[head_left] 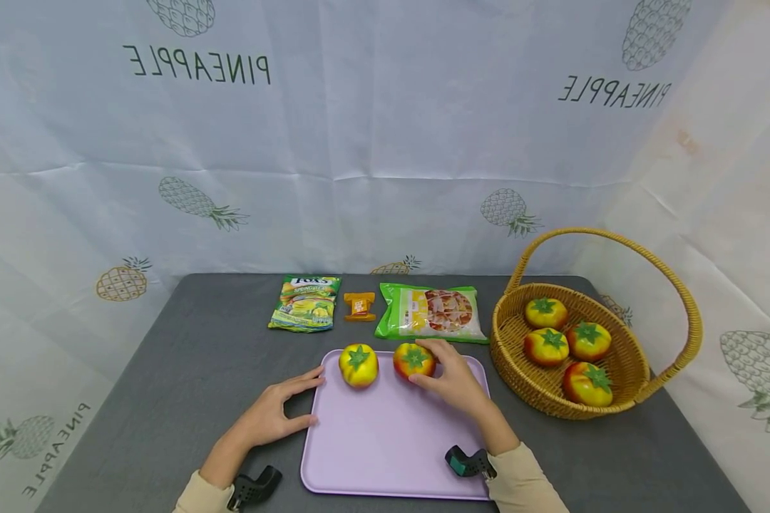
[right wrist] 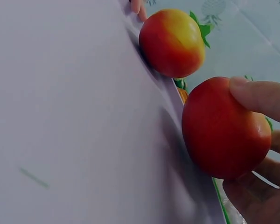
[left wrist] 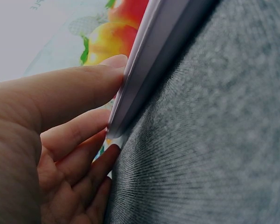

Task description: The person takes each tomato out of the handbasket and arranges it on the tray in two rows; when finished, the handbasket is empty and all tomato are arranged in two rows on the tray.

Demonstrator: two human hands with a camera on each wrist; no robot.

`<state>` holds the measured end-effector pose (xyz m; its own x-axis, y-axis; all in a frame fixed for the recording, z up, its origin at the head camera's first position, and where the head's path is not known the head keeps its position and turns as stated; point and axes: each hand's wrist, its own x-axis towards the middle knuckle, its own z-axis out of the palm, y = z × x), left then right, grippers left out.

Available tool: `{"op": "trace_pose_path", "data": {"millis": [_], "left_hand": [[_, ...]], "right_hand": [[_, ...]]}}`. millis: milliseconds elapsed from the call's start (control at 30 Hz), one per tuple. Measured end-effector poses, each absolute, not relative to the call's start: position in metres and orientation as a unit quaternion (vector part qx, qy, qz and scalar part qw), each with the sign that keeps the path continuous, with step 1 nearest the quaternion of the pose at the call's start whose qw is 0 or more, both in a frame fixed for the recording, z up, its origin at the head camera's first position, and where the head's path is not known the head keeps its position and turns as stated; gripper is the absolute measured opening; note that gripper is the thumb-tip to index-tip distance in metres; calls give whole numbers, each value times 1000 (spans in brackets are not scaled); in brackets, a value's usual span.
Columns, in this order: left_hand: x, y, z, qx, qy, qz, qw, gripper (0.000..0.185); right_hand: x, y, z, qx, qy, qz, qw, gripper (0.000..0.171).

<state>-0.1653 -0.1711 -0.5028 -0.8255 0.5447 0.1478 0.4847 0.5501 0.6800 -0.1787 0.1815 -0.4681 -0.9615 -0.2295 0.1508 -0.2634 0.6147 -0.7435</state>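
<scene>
A lilac tray (head_left: 391, 442) lies on the grey table. Two red-and-yellow toy tomatoes sit at its far edge: one (head_left: 358, 365) on the left, one (head_left: 413, 360) to its right. My right hand (head_left: 452, 377) curls its fingers round the right tomato (right wrist: 224, 128), which rests on the tray (right wrist: 74, 121); the other tomato (right wrist: 172, 43) stands just beyond. My left hand (head_left: 279, 413) rests on the table with straight fingers touching the tray's left edge (left wrist: 140, 88).
A wicker basket (head_left: 635, 399) with a tall handle stands at the right and holds several more tomatoes. Behind the tray lie a green snack packet (head_left: 305, 303), a small orange packet (head_left: 360, 306) and a green-edged bag (head_left: 431, 312). A pineapple-print cloth hangs behind.
</scene>
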Motion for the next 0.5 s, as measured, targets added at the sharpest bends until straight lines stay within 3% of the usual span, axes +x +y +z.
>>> {"op": "trace_pose_path", "data": {"millis": [500], "left_hand": [[-165,-171,-504,294,880,370,35,59]], "right_hand": [[-178,179,-474,141,-901,411,17,65]]}}
